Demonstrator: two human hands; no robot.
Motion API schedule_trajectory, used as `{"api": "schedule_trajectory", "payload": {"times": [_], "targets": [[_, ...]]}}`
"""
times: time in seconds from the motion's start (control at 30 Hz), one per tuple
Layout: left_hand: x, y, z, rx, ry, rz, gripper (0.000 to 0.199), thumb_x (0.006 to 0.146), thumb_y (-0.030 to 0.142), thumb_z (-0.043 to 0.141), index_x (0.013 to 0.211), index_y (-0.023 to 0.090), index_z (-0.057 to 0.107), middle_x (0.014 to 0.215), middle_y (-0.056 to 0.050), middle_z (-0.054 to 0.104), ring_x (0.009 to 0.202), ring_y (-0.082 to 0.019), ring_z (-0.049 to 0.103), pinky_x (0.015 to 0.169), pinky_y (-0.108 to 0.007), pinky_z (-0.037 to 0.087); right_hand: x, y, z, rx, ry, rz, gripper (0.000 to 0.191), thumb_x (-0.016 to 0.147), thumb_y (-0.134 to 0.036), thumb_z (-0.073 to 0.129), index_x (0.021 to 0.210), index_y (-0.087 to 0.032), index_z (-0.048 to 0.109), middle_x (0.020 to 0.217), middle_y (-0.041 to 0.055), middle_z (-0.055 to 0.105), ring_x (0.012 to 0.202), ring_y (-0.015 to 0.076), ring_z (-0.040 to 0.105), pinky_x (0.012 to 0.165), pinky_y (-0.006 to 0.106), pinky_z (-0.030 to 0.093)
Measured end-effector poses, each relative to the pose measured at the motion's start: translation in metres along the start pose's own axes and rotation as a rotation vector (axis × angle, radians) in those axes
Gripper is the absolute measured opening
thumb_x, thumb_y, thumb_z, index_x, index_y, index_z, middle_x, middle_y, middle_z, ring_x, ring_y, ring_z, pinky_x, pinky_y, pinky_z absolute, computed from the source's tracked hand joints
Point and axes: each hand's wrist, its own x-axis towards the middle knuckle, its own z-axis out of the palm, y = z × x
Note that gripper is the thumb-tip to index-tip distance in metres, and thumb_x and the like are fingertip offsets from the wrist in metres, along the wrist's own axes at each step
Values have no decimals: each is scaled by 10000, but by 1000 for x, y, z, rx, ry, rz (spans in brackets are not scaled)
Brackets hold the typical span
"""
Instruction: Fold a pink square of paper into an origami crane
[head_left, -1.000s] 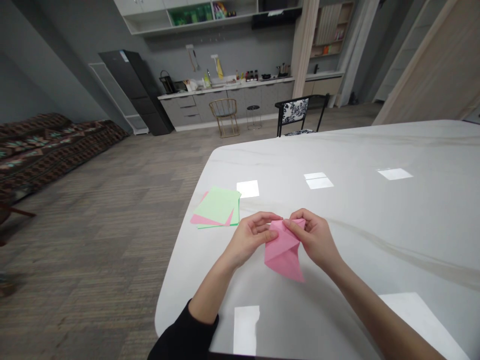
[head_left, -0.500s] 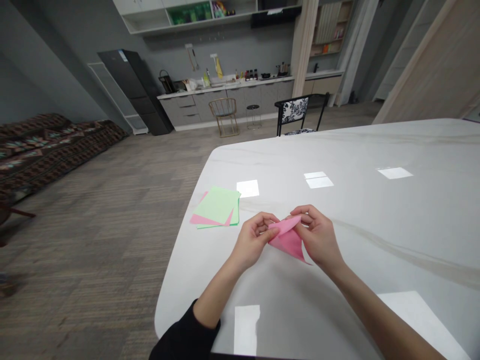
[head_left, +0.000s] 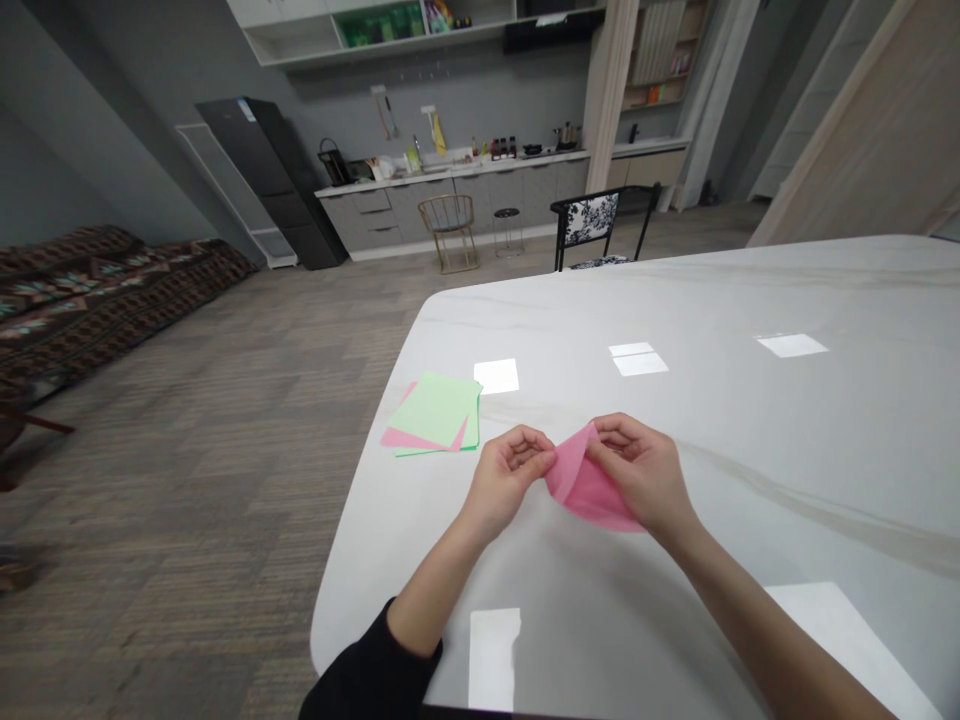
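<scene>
A sheet of pink paper (head_left: 600, 495), with one part folded over, is held between my two hands above the white table (head_left: 585, 620). My left hand (head_left: 511, 470) pinches its left corner between thumb and fingers. On the other side, my right hand (head_left: 641, 470) grips the paper's right part, the thumb in front and the fingers partly behind it. The fold slants from the top near my right thumb down toward the lower left. To the left of my left hand lies a loose stack of green paper (head_left: 433, 408) with a pink sheet (head_left: 420, 438) sticking out beneath.
Bright light reflections (head_left: 637, 360) show on the glossy tabletop. A black chair (head_left: 604, 225) stands at the table's far edge. Farther back are a gold wire chair (head_left: 448, 230), a round stool (head_left: 507, 232), a kitchen counter (head_left: 480, 185) and a dark fridge (head_left: 274, 185). A patterned couch (head_left: 112, 285) is at left.
My hands have moved slightly apart, my right hand going a little to the right. The pink paper has turned and opened out, showing a larger slanted flap.
</scene>
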Motion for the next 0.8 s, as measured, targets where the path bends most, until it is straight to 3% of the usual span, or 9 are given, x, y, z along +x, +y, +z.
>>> {"api": "schedule_trajectory", "payload": {"times": [0.17, 0.3, 0.5, 0.67, 0.8], "targets": [[-5, 6, 5, 62, -87, 52, 230, 810, 330, 687, 942, 147, 642, 923, -78, 641, 849, -169, 591, 732, -267, 465, -2, -6, 0, -42, -71, -16, 185, 761, -359, 737, 742, -186, 674, 690, 9, 657, 626, 140, 595, 549, 236, 459], [-6, 9, 3, 56, -24, 66, 329, 919, 427, 501, 872, 141, 656, 929, -87, 642, 864, -170, 597, 733, -270, 470, -4, -9, 0, -66, -149, 5, 181, 784, -368, 714, 745, -195, 679, 674, -5, 646, 615, 132, 580, 541, 232, 439], [-4, 10, 0, 76, -64, 2, 235, 778, 321, 723, 902, 148, 625, 787, -44, 635, 747, -143, 594, 678, -250, 456, -5, -8, 0, -173, -253, 23, 211, 837, -395, 652, 764, -200, 683, 695, -2, 651, 631, 128, 557, 559, 241, 415], [-4, 10, 1, 75, -79, -4, 235, 752, 281, 751, 902, 143, 634, 841, -60, 658, 813, -157, 615, 733, -262, 467, -4, -6, 0, -154, -203, 6, 186, 825, -382, 668, 841, -211, 597, 683, -16, 607, 605, 130, 562, 522, 241, 418], [-5, 10, 1, 81, -111, -16, 205, 765, 271, 737, 907, 137, 672, 889, -72, 670, 857, -171, 627, 786, -287, 483, -3, -7, 0, -184, -160, -112, 169, 822, -319, 675, 921, -232, 569, 876, 12, 613, 672, 137, 590, 555, 261, 469]]}}
